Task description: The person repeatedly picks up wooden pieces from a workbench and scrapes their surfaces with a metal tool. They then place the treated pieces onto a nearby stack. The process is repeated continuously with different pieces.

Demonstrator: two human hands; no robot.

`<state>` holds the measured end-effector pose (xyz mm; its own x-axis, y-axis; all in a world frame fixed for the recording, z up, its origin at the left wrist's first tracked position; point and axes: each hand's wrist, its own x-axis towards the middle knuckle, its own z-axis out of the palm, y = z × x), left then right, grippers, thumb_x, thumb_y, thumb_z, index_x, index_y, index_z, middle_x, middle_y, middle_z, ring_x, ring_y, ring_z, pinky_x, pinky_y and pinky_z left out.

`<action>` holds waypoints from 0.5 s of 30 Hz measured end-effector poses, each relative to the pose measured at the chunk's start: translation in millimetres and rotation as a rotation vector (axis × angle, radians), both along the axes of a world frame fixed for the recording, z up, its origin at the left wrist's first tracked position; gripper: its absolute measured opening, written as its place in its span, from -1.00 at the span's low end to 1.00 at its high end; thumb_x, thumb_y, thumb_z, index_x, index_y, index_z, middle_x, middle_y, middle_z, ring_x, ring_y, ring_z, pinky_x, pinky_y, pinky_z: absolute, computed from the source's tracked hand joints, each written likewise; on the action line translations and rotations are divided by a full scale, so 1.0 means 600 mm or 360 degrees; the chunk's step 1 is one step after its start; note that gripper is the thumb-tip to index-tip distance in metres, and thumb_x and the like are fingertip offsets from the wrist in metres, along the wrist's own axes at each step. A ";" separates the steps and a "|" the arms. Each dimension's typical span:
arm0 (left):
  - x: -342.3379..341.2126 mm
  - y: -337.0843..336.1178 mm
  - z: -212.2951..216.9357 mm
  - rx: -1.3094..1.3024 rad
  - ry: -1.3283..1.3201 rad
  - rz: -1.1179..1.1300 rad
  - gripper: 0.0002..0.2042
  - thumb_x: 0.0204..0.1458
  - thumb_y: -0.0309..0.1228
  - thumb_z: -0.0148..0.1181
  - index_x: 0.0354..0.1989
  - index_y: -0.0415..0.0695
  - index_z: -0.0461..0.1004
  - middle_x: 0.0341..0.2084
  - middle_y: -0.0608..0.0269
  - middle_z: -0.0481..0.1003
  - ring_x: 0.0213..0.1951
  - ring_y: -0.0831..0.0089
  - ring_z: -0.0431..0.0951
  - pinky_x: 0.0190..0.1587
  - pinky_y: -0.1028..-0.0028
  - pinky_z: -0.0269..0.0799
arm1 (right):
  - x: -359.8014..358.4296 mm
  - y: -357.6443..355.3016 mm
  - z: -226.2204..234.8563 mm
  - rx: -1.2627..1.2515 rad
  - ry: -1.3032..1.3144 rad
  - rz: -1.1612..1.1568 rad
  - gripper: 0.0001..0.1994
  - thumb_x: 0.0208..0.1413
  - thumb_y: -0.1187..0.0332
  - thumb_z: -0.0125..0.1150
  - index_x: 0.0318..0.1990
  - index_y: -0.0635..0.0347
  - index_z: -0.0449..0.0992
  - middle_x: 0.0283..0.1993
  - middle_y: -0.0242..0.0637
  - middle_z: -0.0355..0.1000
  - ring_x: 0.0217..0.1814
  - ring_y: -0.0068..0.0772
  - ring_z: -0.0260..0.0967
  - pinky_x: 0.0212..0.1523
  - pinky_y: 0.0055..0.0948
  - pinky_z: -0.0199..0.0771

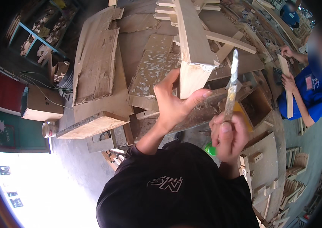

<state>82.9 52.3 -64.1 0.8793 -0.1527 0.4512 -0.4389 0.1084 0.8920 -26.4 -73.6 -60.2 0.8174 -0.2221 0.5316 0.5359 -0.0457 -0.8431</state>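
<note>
My left hand (171,104) grips the near end of a long pale wooden post (194,41), its thumb on the right side and fingers on the left. White glue shows along the edge where the post's top face meets its end. In my right hand (230,137) a thin stick (231,97) is held upright, its tip coated in white glue. The stick stands to the right of the post's end, apart from it. A cardboard sheet (140,85) spotted with white glue lies left of the post.
Brown cardboard (94,68) covers a bench at the left. Loose wooden strips (231,41) lie beyond the post. An open wooden box (257,104) stands right of my right hand. At the right, a person in a blue shirt (309,95) holds a wooden slat (287,85).
</note>
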 end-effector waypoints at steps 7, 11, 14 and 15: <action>-0.007 0.001 -0.005 0.0021 -0.0143 0.0235 -0.22 -0.32 0.22 0.42 -0.25 -0.37 0.47 -0.53 0.25 0.52 -0.42 0.59 0.47 -0.34 0.54 0.41 | 0.007 0.006 -0.004 -0.0478 -0.0069 -0.0280 -0.89 0.11 0.46 0.10 -0.27 0.32 0.46 -0.55 -0.29 0.42 -0.64 -0.51 0.33 -0.57 -0.53 0.31; -0.006 0.004 -0.012 0.0031 -0.0135 0.0282 -0.16 -0.28 0.35 0.29 -0.27 -0.38 0.46 -0.53 0.23 0.51 -0.42 0.60 0.45 -0.35 0.53 0.40 | 0.021 0.011 0.006 -0.0734 -0.0376 -0.0355 -0.90 0.05 0.51 0.12 -0.28 0.35 0.46 -0.53 -0.30 0.45 -0.64 -0.43 0.33 -0.55 -0.48 0.33; -0.006 0.005 -0.019 0.0007 -0.0113 0.0338 -0.10 -0.28 0.44 0.18 -0.28 -0.39 0.45 -0.55 0.23 0.50 -0.41 0.61 0.43 -0.37 0.52 0.39 | 0.022 0.012 0.005 -0.0799 -0.0338 -0.0233 -0.90 0.02 0.53 0.13 -0.30 0.36 0.46 -0.53 -0.30 0.45 -0.65 -0.42 0.31 -0.56 -0.47 0.32; -0.004 0.008 -0.025 0.0009 -0.0106 0.0346 -0.08 -0.28 0.46 0.15 -0.28 -0.39 0.45 -0.55 0.23 0.49 -0.42 0.61 0.43 -0.37 0.52 0.38 | 0.022 0.015 0.004 -0.0786 -0.0332 -0.0242 -0.91 0.01 0.54 0.13 -0.30 0.35 0.46 -0.52 -0.31 0.44 -0.66 -0.42 0.30 -0.57 -0.48 0.30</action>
<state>80.4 56.9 -79.4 0.8600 0.0343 0.5092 -0.5095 -0.0001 0.8605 -13.3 -64.3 -57.7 0.6620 -0.0130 0.7494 0.6455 -0.4985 -0.5787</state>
